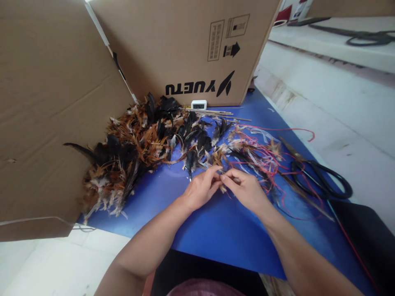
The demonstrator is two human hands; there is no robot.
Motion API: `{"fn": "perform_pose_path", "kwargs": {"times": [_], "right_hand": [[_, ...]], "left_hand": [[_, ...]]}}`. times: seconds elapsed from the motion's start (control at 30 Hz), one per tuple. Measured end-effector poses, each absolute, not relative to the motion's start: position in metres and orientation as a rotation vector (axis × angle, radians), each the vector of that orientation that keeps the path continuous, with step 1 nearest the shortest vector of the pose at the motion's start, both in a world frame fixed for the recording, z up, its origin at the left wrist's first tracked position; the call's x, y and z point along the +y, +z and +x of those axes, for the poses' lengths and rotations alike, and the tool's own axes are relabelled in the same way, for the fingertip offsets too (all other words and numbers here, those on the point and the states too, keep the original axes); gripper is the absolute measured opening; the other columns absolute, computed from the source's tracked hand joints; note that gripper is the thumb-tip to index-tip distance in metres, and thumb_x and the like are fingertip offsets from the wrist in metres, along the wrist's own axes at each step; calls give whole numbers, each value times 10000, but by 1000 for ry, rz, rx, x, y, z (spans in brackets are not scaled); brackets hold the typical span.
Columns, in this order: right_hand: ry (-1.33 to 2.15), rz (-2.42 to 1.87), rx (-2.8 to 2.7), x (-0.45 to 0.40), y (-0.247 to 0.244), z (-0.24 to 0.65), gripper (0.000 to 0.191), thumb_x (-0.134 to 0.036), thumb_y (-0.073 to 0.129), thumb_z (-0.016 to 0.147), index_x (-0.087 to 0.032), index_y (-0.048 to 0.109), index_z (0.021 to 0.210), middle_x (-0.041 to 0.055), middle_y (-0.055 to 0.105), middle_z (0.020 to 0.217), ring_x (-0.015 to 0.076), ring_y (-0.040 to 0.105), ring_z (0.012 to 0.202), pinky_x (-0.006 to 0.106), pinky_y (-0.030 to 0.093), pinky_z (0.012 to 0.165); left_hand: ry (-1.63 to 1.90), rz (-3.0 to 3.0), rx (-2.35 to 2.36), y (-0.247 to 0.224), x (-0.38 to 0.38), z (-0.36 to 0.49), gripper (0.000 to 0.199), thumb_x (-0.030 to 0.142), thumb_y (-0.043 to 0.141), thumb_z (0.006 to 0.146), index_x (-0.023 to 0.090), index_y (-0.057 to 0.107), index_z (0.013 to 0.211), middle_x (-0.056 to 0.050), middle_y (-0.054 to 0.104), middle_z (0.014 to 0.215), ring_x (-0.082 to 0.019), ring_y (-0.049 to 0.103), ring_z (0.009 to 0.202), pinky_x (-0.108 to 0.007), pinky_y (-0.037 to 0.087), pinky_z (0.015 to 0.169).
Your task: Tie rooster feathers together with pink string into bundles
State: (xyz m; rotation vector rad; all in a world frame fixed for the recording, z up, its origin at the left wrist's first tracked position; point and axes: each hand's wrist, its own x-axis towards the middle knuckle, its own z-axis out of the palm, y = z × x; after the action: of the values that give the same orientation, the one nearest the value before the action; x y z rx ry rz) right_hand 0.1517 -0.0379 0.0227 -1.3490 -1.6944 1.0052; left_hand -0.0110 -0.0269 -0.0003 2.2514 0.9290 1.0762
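Both hands meet over the near middle of the blue table. My left hand [202, 187] is closed, thumb and fingers pinched on a thin stick [202, 165] that pokes out to the left. My right hand [243, 187] is closed on the same stick, its thumb almost touching the left fingertips. A small brownish feather tuft [223, 189] shows just below the fingertips; whether it is fixed to the stick I cannot tell. Just beyond the hands lie loose black and brown feathers [202, 142]. Tangled red string [268, 164] is spread right of my right hand.
A big feather heap [145, 135] fills the left side against cardboard walls [185, 45]. At the back are a small white digital clock [198, 105] and several thin sticks [228, 114]. Black-handled scissors [321, 176] lie at the right, near a black flat object [364, 234].
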Motion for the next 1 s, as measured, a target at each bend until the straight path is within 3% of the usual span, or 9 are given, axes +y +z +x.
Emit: {"fn": "perform_pose_path", "kwargs": {"times": [0.13,0.37,0.63,0.87,1.0], "right_hand": [[914,-1364,-1769,-38,21,153,222,-353,486,851,-203,570,710,-13,602,603,125,522,540,252,389,547],[1059,-1339,-1620,-35,18,152,254,-400,489,837,-192,552,704,-13,570,585,116,498,532,235,391,523],[1086,-1378,-1480,-38,27,146,252,-405,516,792,-180,550,685,-27,518,558,92,429,479,220,358,451],[1233,-1310,-1394,-37,26,150,258,-408,560,782,-175,545,671,-33,503,562,65,359,444,213,292,416],[1424,-1188,-1339,-33,24,159,227,-379,621,751,-170,583,829,-23,546,621,60,353,460,209,258,420]], "left_hand": [[1045,2232,928,-1,-27,-11,446,193,459,872,224,306,1290,-9,609,849,-103,596,712,-232,497,693],[1080,2063,971,-1,-26,-7,465,203,526,816,207,347,1246,16,595,790,-81,558,630,-201,476,624],[1100,1983,1090,10,-28,-4,83,209,554,785,163,598,838,-6,606,727,-93,541,623,-203,446,610],[1078,1927,1047,14,-28,-5,152,252,551,815,147,643,753,-32,589,727,-110,515,653,-217,399,604],[1069,1682,965,9,-24,-6,179,309,598,793,136,640,766,-37,581,764,-108,531,657,-230,418,626]]}}
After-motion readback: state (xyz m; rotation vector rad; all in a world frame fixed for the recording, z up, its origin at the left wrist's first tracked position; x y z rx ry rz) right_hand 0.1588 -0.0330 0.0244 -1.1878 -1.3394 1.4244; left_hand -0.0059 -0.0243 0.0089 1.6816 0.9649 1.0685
